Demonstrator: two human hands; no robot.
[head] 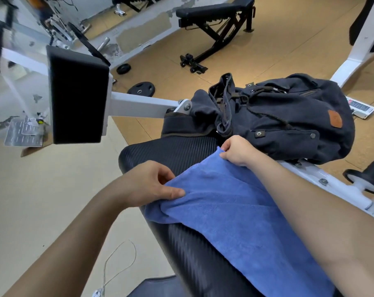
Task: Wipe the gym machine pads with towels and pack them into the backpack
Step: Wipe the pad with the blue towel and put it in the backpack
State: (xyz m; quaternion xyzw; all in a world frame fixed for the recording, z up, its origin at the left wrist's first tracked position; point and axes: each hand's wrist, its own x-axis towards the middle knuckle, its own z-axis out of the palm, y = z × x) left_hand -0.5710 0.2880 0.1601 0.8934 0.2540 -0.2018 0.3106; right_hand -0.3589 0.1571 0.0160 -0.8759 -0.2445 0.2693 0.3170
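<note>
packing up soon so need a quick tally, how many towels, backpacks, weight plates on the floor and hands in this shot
towels: 1, blue towel
backpacks: 1, dark backpack
weight plates on the floor: 2, weight plate and weight plate
hands: 2, left hand, right hand, both pinching the towel
total: 6

Pinched blue towel with left hand and right hand. Draped over ribbed black pad. Dark backpack just beyond.

Blue towel, ribbed black seat pad, dark navy backpack with brown patch.
</note>
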